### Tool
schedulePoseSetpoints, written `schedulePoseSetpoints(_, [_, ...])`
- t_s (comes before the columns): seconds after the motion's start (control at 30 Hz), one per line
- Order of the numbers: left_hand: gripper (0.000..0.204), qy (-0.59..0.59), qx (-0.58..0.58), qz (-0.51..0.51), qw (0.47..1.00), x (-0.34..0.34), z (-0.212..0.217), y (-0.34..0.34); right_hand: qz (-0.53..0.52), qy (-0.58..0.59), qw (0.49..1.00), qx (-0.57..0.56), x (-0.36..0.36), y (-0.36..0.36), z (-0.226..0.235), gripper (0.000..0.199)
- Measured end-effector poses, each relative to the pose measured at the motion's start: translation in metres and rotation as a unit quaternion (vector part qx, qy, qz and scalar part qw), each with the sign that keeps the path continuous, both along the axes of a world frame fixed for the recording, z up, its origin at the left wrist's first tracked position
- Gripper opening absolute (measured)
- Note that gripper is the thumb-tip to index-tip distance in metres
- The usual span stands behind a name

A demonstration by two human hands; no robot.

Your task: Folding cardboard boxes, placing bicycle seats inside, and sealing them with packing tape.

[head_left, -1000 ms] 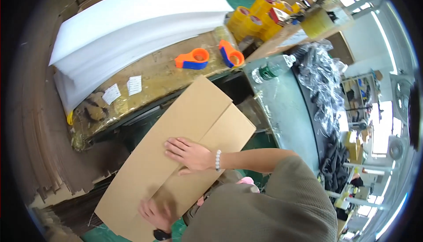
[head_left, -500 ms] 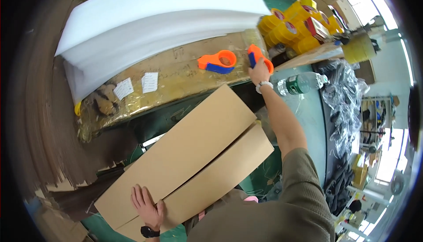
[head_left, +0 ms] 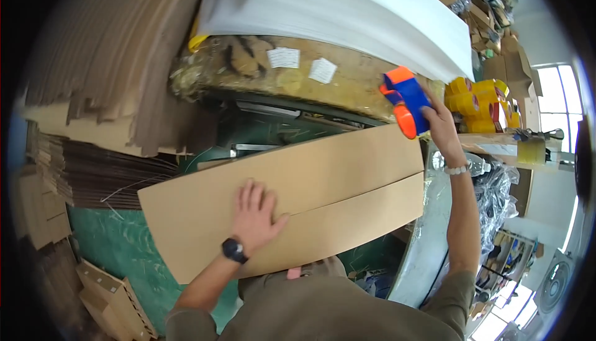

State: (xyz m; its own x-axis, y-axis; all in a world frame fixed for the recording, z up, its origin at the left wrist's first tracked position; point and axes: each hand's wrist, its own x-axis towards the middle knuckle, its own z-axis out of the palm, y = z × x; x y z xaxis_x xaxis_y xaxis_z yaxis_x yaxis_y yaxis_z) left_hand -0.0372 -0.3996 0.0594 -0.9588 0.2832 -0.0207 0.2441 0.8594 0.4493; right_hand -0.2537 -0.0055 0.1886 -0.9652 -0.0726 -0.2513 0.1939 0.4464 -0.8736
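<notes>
A long folded cardboard box [head_left: 347, 179] lies flat in front of me, its two flaps meeting along a seam. My left hand [head_left: 254, 214], with a black wristwatch, presses flat on the box left of its middle. My right hand [head_left: 442, 124], with a bead bracelet on the wrist, holds an orange and blue tape dispenser [head_left: 406, 100] in the air above the box's far right corner.
Beyond the box stands a worn workbench [head_left: 347, 89] with white foam sheets [head_left: 347, 12] and two paper labels. Yellow tape rolls [head_left: 481, 96] sit at the right. Stacks of flat cardboard [head_left: 105, 74] fill the left. A green floor [head_left: 118, 248] lies below.
My right hand has lifted the tape dispenser off the bench and brought it toward the box. My left hand has slid from the box's near corner up to its middle.
</notes>
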Motion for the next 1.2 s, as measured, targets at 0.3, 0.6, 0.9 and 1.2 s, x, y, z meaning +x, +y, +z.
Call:
schedulePoseSetpoints(0.3, [0.061,0.025,0.065,-0.001,0.998,0.004,-0.02,-0.013,0.28,-0.336,0.837,0.329,-0.095,-0.287,-0.075,0.043])
schedulePoseSetpoints(0.6, [0.058,0.084,0.099,-0.012,0.992,0.014,-0.034,-0.011,0.275,-0.46,0.771,0.345,-0.065,-0.302,-0.036,0.028])
schedulePoseSetpoints(0.9, [0.048,0.069,0.074,-0.014,0.995,0.009,-0.041,-0.01,0.137,-0.014,0.905,0.403,0.226,-0.23,-0.029,0.055])
schedulePoseSetpoints(1.2, [0.046,0.071,0.004,-0.021,0.997,0.001,-0.028,-0.007,0.105,-0.183,0.905,0.369,0.394,-0.186,-0.069,0.051])
